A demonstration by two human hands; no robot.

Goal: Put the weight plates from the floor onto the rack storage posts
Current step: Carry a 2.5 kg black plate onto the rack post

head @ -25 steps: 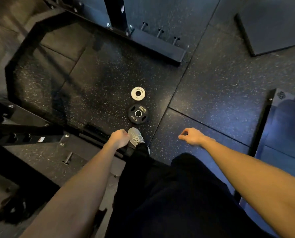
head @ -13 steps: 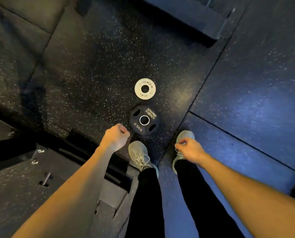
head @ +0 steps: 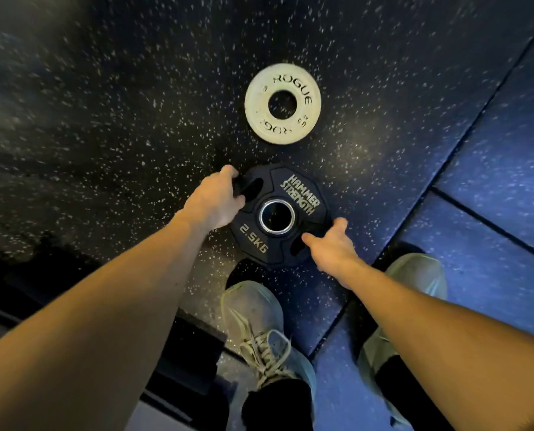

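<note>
Plate (head: pixel 279 214) between hands — floor-flat.

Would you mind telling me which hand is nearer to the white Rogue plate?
Left. The left hand grips the black plate's upper-left edge, just below the white Rogue plate. The right hand sits at the black plate's lower-right edge, farther away.
</note>
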